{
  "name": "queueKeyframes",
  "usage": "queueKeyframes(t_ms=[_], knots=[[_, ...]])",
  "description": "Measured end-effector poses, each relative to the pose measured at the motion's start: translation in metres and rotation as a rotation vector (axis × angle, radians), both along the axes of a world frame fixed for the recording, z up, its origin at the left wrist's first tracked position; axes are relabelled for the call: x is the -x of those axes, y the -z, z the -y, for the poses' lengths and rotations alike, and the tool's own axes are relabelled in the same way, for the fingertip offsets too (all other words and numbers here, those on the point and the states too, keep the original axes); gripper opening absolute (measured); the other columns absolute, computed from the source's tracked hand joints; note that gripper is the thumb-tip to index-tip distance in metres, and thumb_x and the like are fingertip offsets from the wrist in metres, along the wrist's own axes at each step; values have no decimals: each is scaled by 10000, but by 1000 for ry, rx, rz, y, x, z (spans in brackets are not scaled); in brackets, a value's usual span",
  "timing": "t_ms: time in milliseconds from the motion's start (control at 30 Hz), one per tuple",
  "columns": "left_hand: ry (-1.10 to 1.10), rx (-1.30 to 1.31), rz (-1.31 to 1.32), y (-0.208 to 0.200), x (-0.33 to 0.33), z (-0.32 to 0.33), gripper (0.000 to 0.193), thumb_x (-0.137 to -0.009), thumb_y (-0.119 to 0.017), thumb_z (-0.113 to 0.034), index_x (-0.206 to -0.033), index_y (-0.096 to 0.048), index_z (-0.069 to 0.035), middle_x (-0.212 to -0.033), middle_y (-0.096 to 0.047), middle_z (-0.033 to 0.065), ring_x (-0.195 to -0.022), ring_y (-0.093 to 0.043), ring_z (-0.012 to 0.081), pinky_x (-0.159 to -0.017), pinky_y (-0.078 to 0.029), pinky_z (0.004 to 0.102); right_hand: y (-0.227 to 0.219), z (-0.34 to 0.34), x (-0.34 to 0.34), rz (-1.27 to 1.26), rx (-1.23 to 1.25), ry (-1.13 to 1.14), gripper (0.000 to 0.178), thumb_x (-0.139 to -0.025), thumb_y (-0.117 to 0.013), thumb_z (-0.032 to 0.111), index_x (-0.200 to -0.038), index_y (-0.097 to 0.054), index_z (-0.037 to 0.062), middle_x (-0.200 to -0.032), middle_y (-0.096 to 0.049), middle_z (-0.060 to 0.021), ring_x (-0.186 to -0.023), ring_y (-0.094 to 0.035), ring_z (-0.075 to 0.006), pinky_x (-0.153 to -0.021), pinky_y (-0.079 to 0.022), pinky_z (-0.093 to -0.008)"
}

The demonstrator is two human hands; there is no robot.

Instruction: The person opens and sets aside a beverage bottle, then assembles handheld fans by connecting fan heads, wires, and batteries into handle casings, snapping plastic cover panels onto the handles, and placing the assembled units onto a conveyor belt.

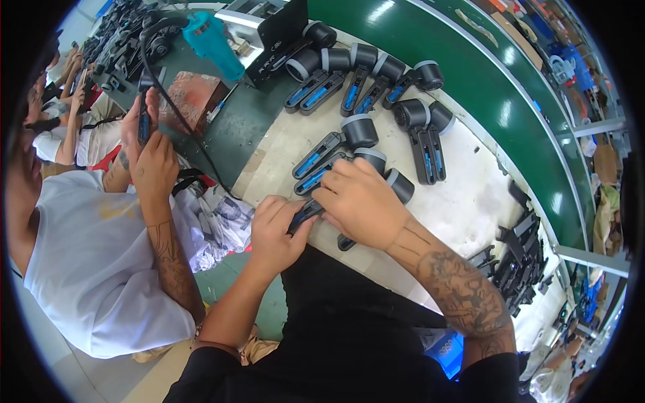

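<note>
Close to my body, my left hand (274, 232) pinches the end of a black handle housing (308, 213) with a strip of blue inside. My right hand (366, 201) closes over its other end, and its fingers hide much of that part. Just beyond, two like devices, each a black cylindrical head (361, 131) with an open handle (318, 154) and blue parts inside, lie on the pale bench top (269, 151). A further black head (399, 186) shows beside my right wrist; whether it belongs to the piece in my hands I cannot tell.
Several more such devices (363, 80) lie along the bench's far side. A pile of black parts (521, 262) sits at right, by the green conveyor (497, 101). At left a co-worker (107, 248) holds a similar handle (143, 124), near a teal power tool (213, 46) and brick-like block (191, 101).
</note>
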State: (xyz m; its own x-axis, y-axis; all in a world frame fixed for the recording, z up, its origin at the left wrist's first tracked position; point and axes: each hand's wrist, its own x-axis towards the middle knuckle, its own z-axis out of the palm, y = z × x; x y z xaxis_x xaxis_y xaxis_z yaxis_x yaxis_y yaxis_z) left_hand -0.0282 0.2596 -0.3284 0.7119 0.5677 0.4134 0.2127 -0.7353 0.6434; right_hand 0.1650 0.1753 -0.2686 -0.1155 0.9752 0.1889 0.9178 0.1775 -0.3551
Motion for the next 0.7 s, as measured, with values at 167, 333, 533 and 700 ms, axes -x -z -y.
queueKeyframes(t_ms=[167,333,533,700], knots=[[10,27,-11,-1,6,-1,308,-724,-845,-81,-999,-720,-22,-845,-668,113,-814,-621,323,-729,-495,407,20,-18,2,114,17,-164,176,-723,-802,216,-812,-716,92,-873,-672,-9,-966,-589,-209,-872,-439,-355],[17,56,-63,-7,9,-2,302,-728,-841,-62,-999,-719,-10,-920,-714,133,-851,-643,327,-783,-502,399,16,-14,-2,106,68,-161,181,-722,-819,203,-821,-712,97,-874,-671,0,-961,-593,-206,-887,-438,-366],[-74,18,-16,4,10,3,341,-712,-842,-70,-1023,-715,-13,-910,-701,133,-831,-646,333,-762,-485,422,-34,27,-30,-127,-61,102,499,-723,-862,216,-1185,-718,96,-1091,-709,-37,-987,-638,-252,-848,-449,-387],[-179,185,21,12,0,10,323,-750,-846,-59,-1004,-652,-13,-930,-691,137,-804,-653,313,-706,-513,383,-30,89,-52,-95,39,320,599,-721,-873,198,-1286,-676,166,-1277,-633,-95,-1078,-634,-289,-941,-486,-423]])
